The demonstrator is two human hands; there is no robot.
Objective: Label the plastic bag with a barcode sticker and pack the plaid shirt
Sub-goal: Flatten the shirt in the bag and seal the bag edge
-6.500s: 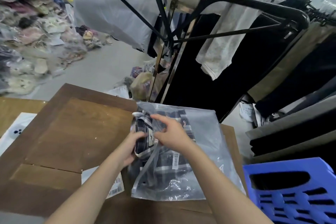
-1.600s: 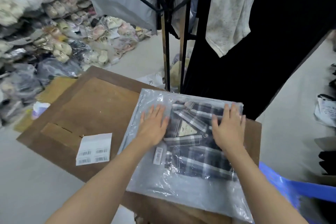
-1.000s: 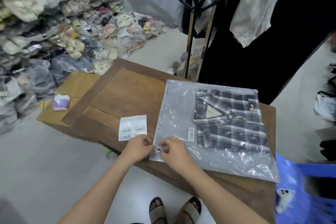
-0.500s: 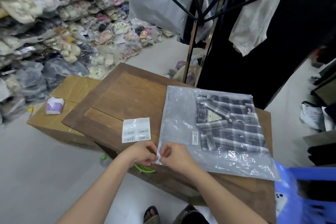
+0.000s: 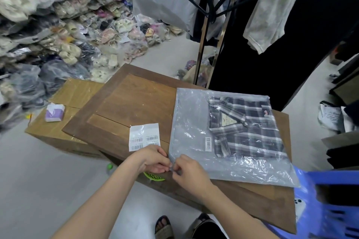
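Note:
A clear plastic bag lies flat on the wooden board. The folded dark plaid shirt sits inside it, toward the far right side. A small barcode sticker is stuck on the bag beside the shirt. My left hand and my right hand both pinch the bag's near left corner at the board's edge. A sheet of barcode stickers lies on the board just left of the bag, beyond my left hand.
A cardboard box with a small purple tissue pack stands left of the board. A blue plastic crate is at the right. A clothes rack with hanging garments stands behind. Bagged goods are piled at the left.
Both hands left the top of the bag, where they pressed it flat, and came to its near left corner. They now pinch that corner. The bag and the sticker sheet stay put.

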